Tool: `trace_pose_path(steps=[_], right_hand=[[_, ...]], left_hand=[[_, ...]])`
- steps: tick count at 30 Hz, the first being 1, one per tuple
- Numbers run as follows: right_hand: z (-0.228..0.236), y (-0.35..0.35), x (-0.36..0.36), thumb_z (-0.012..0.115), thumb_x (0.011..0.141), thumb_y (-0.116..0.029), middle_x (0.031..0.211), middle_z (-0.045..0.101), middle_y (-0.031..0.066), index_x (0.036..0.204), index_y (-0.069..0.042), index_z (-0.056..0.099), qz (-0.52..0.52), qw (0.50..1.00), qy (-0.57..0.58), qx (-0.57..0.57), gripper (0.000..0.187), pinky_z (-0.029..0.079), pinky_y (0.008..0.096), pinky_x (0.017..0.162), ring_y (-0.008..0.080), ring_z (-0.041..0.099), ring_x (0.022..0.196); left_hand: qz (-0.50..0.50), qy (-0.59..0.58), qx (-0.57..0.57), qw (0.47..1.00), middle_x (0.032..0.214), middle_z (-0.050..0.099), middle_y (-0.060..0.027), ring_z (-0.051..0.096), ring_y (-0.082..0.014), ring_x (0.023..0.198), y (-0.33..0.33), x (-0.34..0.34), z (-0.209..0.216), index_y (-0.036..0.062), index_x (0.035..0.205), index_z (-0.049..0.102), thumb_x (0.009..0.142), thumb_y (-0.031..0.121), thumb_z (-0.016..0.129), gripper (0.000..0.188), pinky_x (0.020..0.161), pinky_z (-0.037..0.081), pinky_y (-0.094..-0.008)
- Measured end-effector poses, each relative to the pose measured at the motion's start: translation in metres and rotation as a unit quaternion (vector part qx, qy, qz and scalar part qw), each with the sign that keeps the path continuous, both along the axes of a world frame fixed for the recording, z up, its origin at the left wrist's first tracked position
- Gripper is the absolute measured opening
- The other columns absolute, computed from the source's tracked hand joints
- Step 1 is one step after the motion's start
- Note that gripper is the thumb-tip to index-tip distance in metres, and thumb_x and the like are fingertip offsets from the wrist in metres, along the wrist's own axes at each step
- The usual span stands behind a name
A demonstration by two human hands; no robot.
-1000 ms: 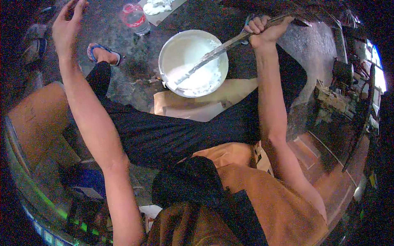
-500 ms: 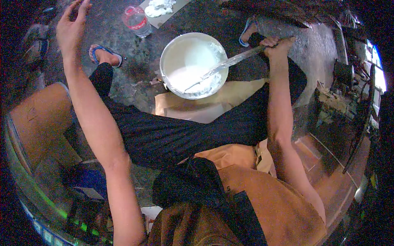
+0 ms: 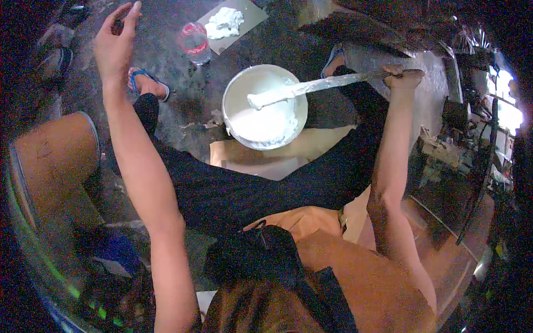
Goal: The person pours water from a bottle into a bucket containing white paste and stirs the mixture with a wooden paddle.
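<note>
A white bucket (image 3: 265, 143) stands on the floor between my legs, with smooth white paste (image 3: 261, 125) inside. My right hand (image 3: 402, 77) is closed round the end of a long stirring stick (image 3: 325, 84) coated in white. The stick reaches leftward, nearly level, and its coated tip is over the bucket's opening. Far left, my left hand (image 3: 115, 47) is raised with nothing in it, fingers curved and apart. Beyond the bucket, a clear bottle (image 3: 195, 47) with a red band stands beside a flat board (image 3: 250, 16) bearing a white lump (image 3: 225, 23).
A brown drum (image 3: 55, 161) with a metal rim stands at my left. Cardboard (image 3: 222, 152) lies under the bucket's near side. My sandalled feet (image 3: 147, 82) rest either side of the bucket. Cluttered pieces (image 3: 444, 147) lie along the right.
The stick's tip has risen out of the paste, and the stick now lies flatter. My right hand has moved to the right with it. The whole view has shifted slightly.
</note>
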State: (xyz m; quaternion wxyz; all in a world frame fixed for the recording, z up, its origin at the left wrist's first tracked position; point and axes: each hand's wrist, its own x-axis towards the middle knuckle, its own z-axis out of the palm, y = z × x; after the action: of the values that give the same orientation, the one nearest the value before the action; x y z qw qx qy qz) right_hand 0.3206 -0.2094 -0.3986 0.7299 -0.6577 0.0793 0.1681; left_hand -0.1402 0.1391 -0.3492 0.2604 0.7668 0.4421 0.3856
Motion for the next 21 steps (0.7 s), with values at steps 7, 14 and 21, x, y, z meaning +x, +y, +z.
trace_pose_path(steps=[7,14,21], right_hand=[[0.064,0.116,-0.015,0.024,0.091,-0.055,0.077,0.052,0.0143,0.109,0.0,0.051,0.013,0.976,-0.21,0.051,0.063,0.044,0.0433,0.072,0.0281,0.05,0.072],[0.001,0.333,-0.107,0.031,0.095,-0.052,0.081,0.059,0.0123,0.112,0.0,0.056,-0.256,0.84,-0.477,0.03,0.06,0.044,0.0387,0.068,0.0262,0.053,0.07],[-0.026,0.399,-0.221,0.032,0.095,-0.053,0.097,0.059,0.0229,0.124,-0.003,0.053,0.148,0.957,-0.24,-0.061,0.063,0.042,0.0361,0.084,0.0283,0.055,0.088]], left_hand=[[0.039,-0.09,-0.059,0.993,0.098,0.068,-0.0089,0.064,-0.0136,0.093,0.001,-0.019,0.001,0.0031,0.112,0.062,0.086,0.029,0.065,0.037,0.085,0.046,-0.0253],[0.07,-0.08,-0.069,0.992,0.098,0.068,-0.0101,0.063,-0.0139,0.094,-0.017,-0.033,0.025,0.0025,0.111,0.062,0.087,0.027,0.064,0.035,0.087,0.045,-0.0253],[0.107,-0.08,-0.054,0.99,0.085,0.067,-0.0053,0.06,-0.009,0.077,-0.016,-0.054,0.012,0.0035,0.108,0.064,0.083,0.032,0.069,0.039,0.07,0.046,-0.0221]])
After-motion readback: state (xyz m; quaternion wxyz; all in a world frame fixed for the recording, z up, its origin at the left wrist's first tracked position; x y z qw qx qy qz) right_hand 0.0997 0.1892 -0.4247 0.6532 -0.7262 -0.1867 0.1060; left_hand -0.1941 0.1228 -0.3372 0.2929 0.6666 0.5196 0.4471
